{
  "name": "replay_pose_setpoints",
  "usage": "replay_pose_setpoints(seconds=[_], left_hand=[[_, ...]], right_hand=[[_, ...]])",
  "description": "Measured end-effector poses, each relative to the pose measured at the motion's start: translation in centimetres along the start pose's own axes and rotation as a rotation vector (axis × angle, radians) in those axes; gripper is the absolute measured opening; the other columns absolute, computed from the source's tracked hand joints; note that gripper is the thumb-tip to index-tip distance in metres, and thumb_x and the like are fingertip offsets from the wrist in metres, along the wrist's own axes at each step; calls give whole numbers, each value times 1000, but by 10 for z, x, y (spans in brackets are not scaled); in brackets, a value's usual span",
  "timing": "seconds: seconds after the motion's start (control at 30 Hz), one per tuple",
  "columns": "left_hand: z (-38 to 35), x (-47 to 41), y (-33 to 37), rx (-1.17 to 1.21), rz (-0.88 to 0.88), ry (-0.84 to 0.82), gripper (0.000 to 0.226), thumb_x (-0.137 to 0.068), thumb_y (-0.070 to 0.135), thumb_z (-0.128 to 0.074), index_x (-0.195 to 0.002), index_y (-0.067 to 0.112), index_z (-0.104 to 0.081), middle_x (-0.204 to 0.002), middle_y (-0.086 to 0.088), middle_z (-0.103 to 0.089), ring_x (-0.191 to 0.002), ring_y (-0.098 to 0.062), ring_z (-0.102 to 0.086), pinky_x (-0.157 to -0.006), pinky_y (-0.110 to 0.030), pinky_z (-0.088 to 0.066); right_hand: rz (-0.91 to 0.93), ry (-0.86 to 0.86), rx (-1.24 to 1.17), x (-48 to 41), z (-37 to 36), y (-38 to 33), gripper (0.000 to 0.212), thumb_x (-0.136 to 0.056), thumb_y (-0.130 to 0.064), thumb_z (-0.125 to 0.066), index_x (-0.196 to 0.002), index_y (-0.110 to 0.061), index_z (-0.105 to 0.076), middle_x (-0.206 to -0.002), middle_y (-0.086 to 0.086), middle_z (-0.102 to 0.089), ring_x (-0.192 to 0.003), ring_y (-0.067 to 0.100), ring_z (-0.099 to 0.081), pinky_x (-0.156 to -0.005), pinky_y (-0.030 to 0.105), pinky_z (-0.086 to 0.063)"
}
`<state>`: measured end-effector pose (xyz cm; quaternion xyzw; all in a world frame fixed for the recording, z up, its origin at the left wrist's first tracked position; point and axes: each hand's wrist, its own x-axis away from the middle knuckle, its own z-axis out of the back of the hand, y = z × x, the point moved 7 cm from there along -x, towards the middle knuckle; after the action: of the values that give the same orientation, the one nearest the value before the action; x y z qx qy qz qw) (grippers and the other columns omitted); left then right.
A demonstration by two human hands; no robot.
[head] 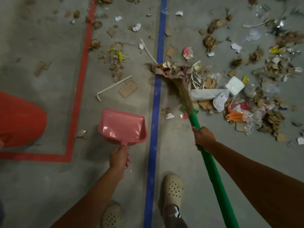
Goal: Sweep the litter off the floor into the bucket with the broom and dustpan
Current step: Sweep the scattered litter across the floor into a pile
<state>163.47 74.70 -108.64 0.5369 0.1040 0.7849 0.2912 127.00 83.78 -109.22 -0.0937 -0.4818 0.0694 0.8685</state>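
On the concrete floor point(49, 186), hands grip the dustpan point(122, 126) and the broom point(194, 120) in litter point(171, 69).

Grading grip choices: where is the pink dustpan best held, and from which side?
Its short handle at the rear wall, taken from the person's side. The pink dustpan has its open mouth pointing away, so only the handle end suits a wrapped grip; the left hand grips it there.
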Motion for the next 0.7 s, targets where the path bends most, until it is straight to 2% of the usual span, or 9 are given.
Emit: replay_pose_setpoints(seconds=[0.1,0.17,0.27,0.4,0.5,0.6,0.7], left_hand=[[-19,5,16,5,-33,-21,41,-102,45,-53,-77,12,-54,-57,-6,-47,-30,-9,-36,-32,-14,-22],[-26,11,23,3,-48,-32,44,-101,48,-53,-77,13,-53,-56,-5,-46,-31,-10,-36,-33,-14,-22],[-32,19,25,6,-47,-47,48,-100,55,-53,-79,12,-54,-54,-4,-46,-31,-10,-35,-32,-17,-22],[-25,29,17,33,-43,-55,48,-99,55,-53,-79,11,-53,-54,-4,-45,-30,-10,-34,-33,-15,-22],[-9,34,6,43,-31,-60,50,-98,57,-54,-78,11,-53,-55,-4,-46,-34,-11,-35,-35,-16,-23],[18,30,-12,56,-15,-35,51,-98,56,-54,-76,10,-55,-54,-4,-47,-36,-13,-37,-34,-18,-24],[54,21,-37,82,17,2,45,-101,47,-54,-74,10,-55,-56,-6,-50,-37,-14,-39,-34,-19,-25]], right_hand=[[51,83,-127,0,29,0,40,-103,-48,-46,-109,-8,-53,-89,15,-67,-60,24,-64,-47,30,-50],[73,93,-167,5,38,3,40,-104,-48,-44,-111,-10,-52,-92,16,-67,-63,24,-64,-47,30,-51],[55,44,-245,19,36,7,38,-105,-47,-43,-115,-11,-51,-95,16,-65,-67,23,-62,-49,31,-51],[-10,-45,-307,47,14,13,37,-105,-44,-44,-115,-10,-52,-87,13,-63,-62,20,-59,-49,30,-50],[44,-73,-246,73,-13,14,36,-106,-45,-43,-118,-11,-51,-89,12,-63,-64,19,-60,-49,29,-51],[176,-85,-122,103,-47,10,35,-105,-46,-43,-119,-14,-50,-89,10,-63,-66,19,-62,-52,29,-55],[338,-97,39,132,-88,1,30,-105,-47,-44,-113,-19,-50,-85,8,-63,-69,21,-64,-63,39,-62]])
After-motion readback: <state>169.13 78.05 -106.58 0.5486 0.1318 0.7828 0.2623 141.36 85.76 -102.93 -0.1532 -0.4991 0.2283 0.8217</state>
